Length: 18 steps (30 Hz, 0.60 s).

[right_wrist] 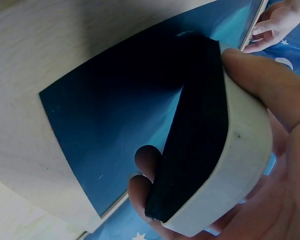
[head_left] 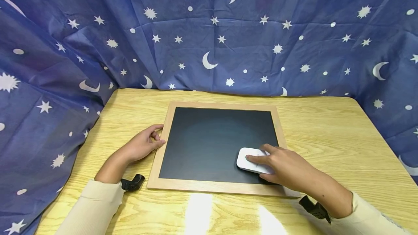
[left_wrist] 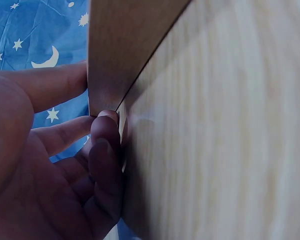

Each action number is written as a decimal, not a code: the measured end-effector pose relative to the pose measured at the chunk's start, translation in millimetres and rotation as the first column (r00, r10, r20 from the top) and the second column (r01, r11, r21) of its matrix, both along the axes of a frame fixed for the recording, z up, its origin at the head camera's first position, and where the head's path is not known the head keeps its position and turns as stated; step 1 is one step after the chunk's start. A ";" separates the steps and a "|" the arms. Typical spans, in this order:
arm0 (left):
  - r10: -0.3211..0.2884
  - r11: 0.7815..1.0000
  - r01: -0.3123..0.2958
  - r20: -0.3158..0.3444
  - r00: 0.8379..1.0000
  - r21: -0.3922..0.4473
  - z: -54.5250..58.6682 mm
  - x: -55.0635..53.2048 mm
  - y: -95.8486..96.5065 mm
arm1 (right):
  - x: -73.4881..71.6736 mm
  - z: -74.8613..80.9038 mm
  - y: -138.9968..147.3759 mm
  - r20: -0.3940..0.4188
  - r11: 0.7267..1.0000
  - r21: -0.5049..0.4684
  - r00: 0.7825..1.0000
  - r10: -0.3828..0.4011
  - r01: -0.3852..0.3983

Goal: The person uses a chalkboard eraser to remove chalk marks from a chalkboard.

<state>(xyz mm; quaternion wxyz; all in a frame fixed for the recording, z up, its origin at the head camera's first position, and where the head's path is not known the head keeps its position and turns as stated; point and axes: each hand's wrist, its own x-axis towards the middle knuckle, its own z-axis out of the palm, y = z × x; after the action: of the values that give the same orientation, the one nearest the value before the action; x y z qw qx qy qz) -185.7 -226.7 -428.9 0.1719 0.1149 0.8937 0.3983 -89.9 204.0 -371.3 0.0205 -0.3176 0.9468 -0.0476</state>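
Note:
A chalkboard (head_left: 215,137) with a black face and a pale wooden frame (head_left: 209,185) lies flat on the table. My right hand (head_left: 287,166) grips a board eraser (head_left: 243,159) over the board's lower right part. The eraser has a white body (right_wrist: 245,145) and a black underside (right_wrist: 195,135), which shows in the right wrist view, facing the board. At the frame's left side, my left hand (head_left: 142,146) touches the outer edge with its thumb and forefinger. In the left wrist view, its other fingers (left_wrist: 105,165) bend loosely beside the frame edge, close to the tabletop.
The light wood table (head_left: 330,137) extends on both sides of the board. A blue curtain (head_left: 183,46) with moons and stars hangs behind and at the sides. Black wrist cameras sit below the left wrist (head_left: 132,183) and right wrist (head_left: 315,209). Bright glare marks the near table.

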 end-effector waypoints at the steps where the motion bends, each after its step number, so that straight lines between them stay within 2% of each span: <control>1: 0.001 1.000 -0.001 0.000 1.000 0.002 0.0 0.2 -0.1 | -0.1 0.1 -1.1 0.003 1.000 -0.001 1.000 0.001 -0.001; 9: -0.001 1.000 0.001 -0.002 1.000 0.010 -1.2 0.5 0.1 | -7.4 -2.5 -29.6 0.001 1.000 0.002 1.000 0.021 -0.021; 18: 0.002 1.000 -0.002 -0.001 1.000 0.012 -1.7 0.9 -0.8 | -18.9 -9.4 -73.9 0.006 0.995 -0.023 0.995 0.100 -0.100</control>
<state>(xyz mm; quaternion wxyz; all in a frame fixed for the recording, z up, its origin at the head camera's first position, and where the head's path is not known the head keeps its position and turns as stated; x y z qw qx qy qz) -184.8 -227.5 -430.6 0.1706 0.1154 0.8914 0.4036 -108.9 130.1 -380.6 0.0224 -0.3645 0.9291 -0.0585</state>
